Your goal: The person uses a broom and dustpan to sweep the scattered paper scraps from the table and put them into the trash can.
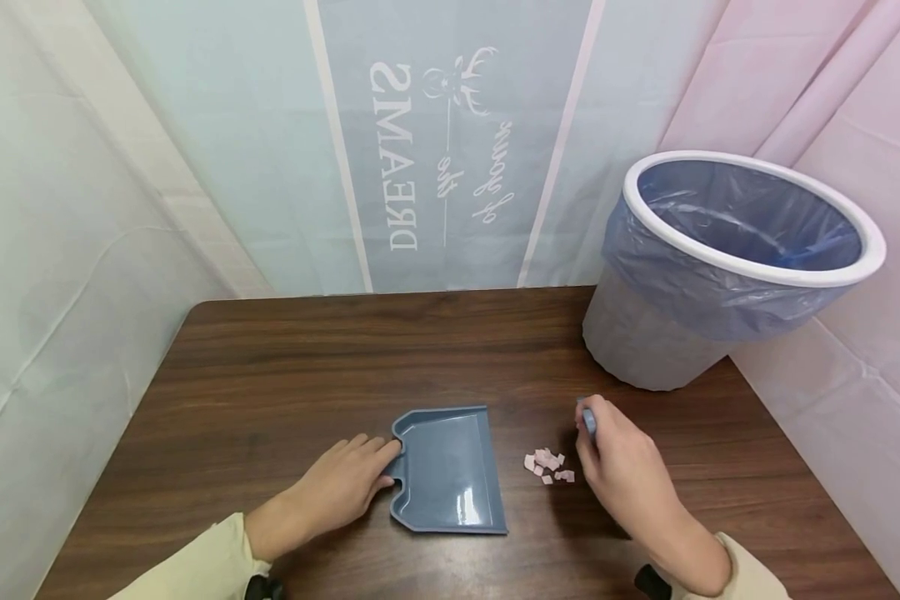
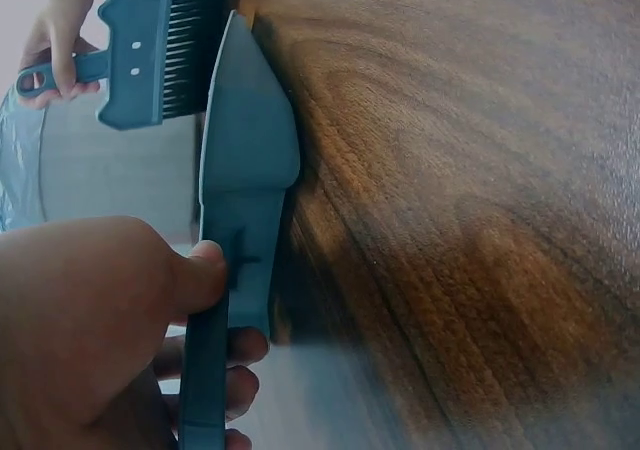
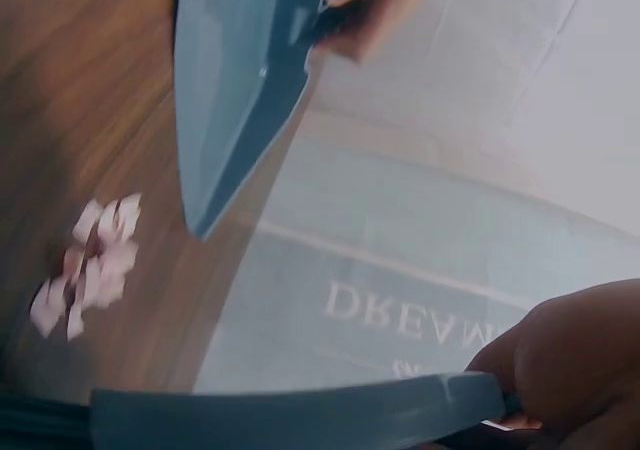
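Note:
My left hand (image 1: 345, 482) grips the handle of a blue-grey dustpan (image 1: 450, 471), which lies on the table with its flat lip facing right. In the left wrist view the thumb presses on top of the handle and the fingers curl beneath. My right hand (image 1: 630, 462) holds a small brush (image 2: 140, 55) by its handle, its dark bristles pointing down at the table. Between dustpan and brush lies a small heap of pink and white paper scraps (image 1: 546, 462), just off the dustpan's lip. From above, the right hand hides most of the brush.
A grey bin (image 1: 645, 333) with a white rim and a blue plastic liner stands at the table's back right. Pale printed cloth (image 1: 450, 167) hangs behind the dark wooden table (image 1: 307, 358), and more cloth borders both sides.

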`<state>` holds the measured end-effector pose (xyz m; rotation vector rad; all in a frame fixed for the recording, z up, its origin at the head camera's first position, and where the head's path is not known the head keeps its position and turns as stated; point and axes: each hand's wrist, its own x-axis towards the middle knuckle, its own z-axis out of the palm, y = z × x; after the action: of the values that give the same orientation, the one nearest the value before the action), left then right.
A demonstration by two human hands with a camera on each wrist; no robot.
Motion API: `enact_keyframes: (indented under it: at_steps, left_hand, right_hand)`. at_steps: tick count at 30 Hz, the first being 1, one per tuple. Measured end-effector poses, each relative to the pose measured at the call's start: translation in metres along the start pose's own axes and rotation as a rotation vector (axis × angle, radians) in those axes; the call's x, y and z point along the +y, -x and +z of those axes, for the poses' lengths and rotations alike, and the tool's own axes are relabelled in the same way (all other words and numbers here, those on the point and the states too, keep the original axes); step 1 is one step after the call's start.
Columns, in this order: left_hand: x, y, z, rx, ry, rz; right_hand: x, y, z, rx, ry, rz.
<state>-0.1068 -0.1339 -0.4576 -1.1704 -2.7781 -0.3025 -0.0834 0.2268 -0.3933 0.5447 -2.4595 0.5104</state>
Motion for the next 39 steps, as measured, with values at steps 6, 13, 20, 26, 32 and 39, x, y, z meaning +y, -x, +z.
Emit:
enact_keyframes:
  at_steps: [6, 13, 20, 26, 32, 39]
  left_hand:
    - [0.0, 0.0, 0.0, -0.005, 0.009, -0.003]
    - [0.0, 0.001, -0.001, 0.0, 0.019, 0.005]
    - [0.0, 0.001, 0.0, 0.002, 0.024, 0.003]
    - [0.001, 0.001, 0.0, 0.005, 0.03, -0.001]
    - [0.001, 0.001, -0.001, -0.023, 0.04, -0.017]
    - [0.002, 0.0, -0.001, -0.03, 0.047, -0.034]
  right_hand:
    - [-0.021, -0.007, 0.013, -0.011, -0.074, -0.001]
    - [-0.047, -0.016, 0.026, -0.037, -0.184, 0.02]
    - [-0.065, -0.025, 0.036, -0.049, -0.286, 0.069]
    - [-0.073, -0.028, 0.038, -0.038, -0.328, 0.061]
    - [-0.077, -0.029, 0.039, -0.002, -0.42, 0.045]
    - [-0.068, -0.031, 0.035, 0.124, -0.537, 0.004]
